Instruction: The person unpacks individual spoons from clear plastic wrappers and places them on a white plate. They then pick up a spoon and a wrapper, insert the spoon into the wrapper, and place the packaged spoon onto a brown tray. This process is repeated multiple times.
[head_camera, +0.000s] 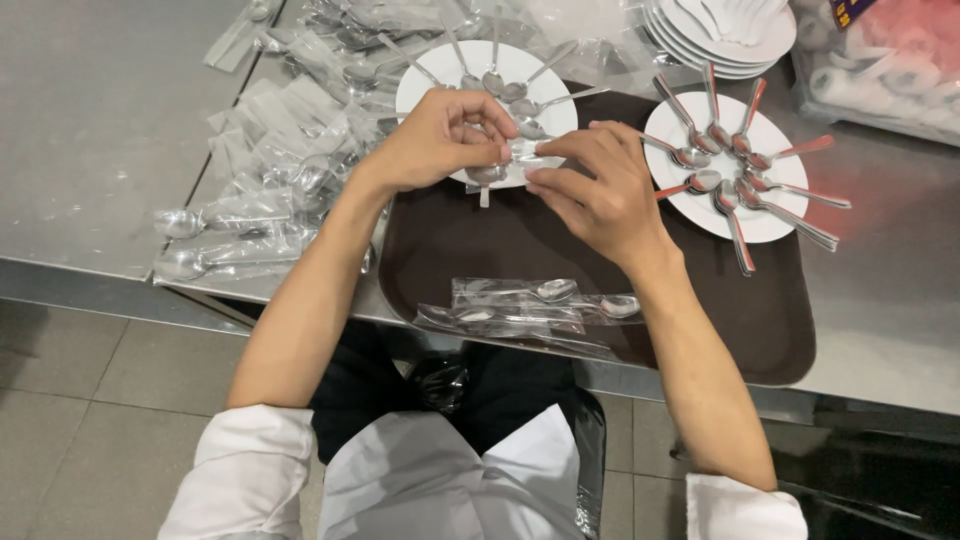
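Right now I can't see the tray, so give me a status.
Both hands, left hand and right hand, pinch one wrapped spoon over the brown tray. Wrapped spoons near edge. Nothing blocking.

brown tray (500, 240) | stacked white plates (720, 45) | steel table (90, 130)

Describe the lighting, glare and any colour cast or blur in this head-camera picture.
Head view: even overhead light, soft shadows; glare on the steel table and plastic sleeves; a red cast tints the right plate and its spoons; both hands, left and right, look sharp; edges bend slightly.
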